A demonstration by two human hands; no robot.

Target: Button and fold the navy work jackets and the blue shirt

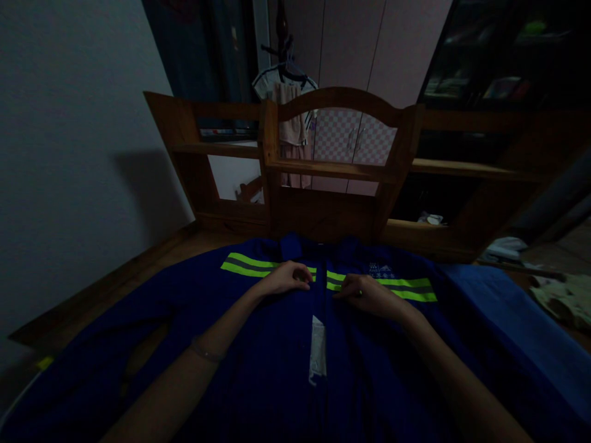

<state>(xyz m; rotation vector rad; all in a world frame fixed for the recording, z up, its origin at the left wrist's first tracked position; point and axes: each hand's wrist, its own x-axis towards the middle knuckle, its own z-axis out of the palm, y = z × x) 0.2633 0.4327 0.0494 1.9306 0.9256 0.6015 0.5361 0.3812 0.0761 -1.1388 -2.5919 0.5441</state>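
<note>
A dark blue work jacket [258, 344] lies spread flat in front of me, with a yellow-green reflective stripe [247, 264] across its chest and a white label [317, 347] near the front opening. My left hand [286, 278] rests on the stripe left of the opening, fingers curled and pinching the fabric edge. My right hand [364, 292] sits on the other side of the opening, fingers also curled onto the cloth. Both hands are close together at the jacket's chest. The room is dim.
A wooden bed frame [332, 169] with rails stands just beyond the jacket. Clothes on a hanger [289, 92] hang behind it, before a pink wardrobe [369, 49]. A white wall [69, 154] is at the left. Crumpled cloth [561, 298] lies at the right.
</note>
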